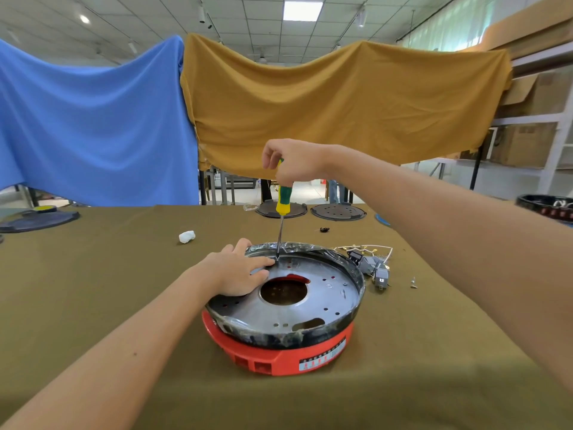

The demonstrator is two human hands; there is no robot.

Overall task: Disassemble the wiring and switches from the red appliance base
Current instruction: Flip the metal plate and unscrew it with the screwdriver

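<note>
Stiff red base (279,358) mid-bench, braced flat by left hand (238,274); right hand (291,162) wrapped round upright screwdriver (283,200); plate likely slick.

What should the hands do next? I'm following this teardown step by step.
Probably turn the screwdriver to back out the screw at the metal plate's far rim. The right hand grips the handle upright, tip seated on the plate; the left hand lies flat on the plate, steadying it on the red base.

Screwdriver (282,198) handle top hidden in fist; black tray (548,206) cut off right
</note>
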